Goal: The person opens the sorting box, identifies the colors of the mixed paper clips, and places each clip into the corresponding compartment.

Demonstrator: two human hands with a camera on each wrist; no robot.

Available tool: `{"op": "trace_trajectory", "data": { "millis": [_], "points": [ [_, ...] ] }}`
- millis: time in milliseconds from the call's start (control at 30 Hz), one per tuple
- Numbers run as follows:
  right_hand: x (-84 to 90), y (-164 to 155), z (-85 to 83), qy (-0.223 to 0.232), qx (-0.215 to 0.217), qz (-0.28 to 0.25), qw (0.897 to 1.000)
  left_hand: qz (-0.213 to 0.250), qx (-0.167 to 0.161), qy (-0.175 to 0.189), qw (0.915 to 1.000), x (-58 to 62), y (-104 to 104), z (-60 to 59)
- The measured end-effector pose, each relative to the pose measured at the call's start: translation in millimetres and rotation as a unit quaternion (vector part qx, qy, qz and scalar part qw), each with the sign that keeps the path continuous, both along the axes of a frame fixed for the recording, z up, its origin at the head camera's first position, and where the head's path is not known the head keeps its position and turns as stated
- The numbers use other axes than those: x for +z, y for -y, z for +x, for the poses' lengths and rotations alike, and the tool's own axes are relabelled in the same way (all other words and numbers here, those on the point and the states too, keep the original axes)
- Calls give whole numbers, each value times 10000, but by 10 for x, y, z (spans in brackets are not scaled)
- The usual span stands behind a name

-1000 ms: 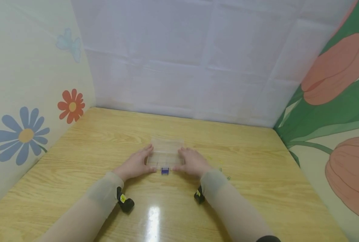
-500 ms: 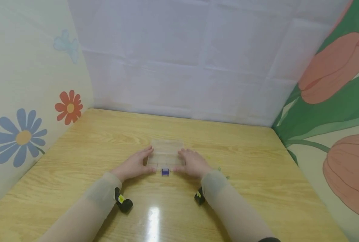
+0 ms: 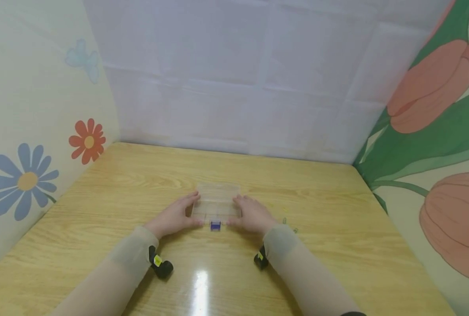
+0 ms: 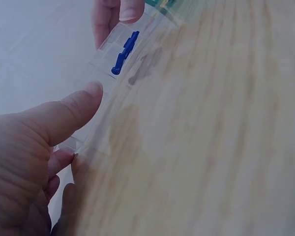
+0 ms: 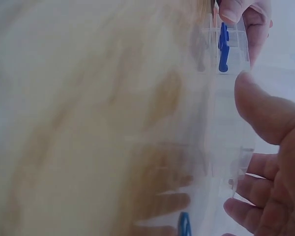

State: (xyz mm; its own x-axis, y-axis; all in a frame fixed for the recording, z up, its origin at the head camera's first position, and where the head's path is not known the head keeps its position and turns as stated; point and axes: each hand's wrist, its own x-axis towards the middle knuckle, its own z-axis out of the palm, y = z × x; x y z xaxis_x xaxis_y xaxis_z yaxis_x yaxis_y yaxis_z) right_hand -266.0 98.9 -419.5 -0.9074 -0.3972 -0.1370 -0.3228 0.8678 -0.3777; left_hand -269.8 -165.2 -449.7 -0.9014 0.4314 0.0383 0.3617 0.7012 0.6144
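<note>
A clear plastic compartment box (image 3: 218,195) lies on the wooden table, a blue latch (image 3: 215,225) at the middle of its near edge. At its left side, my left hand (image 3: 175,216) grips the box, thumb along the front edge and fingers along the side. My right hand (image 3: 253,214) holds the opposite side the same way. Both wrist views show the latch (image 4: 125,53) between the two thumbs. Whether the see-through lid is raised or down, I cannot tell.
Small green paper clips (image 3: 284,220) lie on the table just right of my right hand, with faint yellow ones (image 3: 285,210) behind them. A white cloth (image 3: 234,87) hangs at the table's back; flower-patterned panels (image 3: 29,109) stand at both sides.
The head view has shifted slightly, so the side panels appear further left. Both hands keep their hold on the box, which stays in nearly the same place.
</note>
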Motion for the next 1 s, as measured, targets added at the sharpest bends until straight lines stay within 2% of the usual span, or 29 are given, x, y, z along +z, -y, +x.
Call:
{"op": "trace_trajectory", "data": {
  "millis": [433,1000],
  "points": [
    [-2,-12,11,187,-34,-148,9997,51,-19,-86,9999,-32,11,8],
    [10,-12,27,247,-44,-204,9995,180,5,-5,9998,-65,19,6]
  ]
}}
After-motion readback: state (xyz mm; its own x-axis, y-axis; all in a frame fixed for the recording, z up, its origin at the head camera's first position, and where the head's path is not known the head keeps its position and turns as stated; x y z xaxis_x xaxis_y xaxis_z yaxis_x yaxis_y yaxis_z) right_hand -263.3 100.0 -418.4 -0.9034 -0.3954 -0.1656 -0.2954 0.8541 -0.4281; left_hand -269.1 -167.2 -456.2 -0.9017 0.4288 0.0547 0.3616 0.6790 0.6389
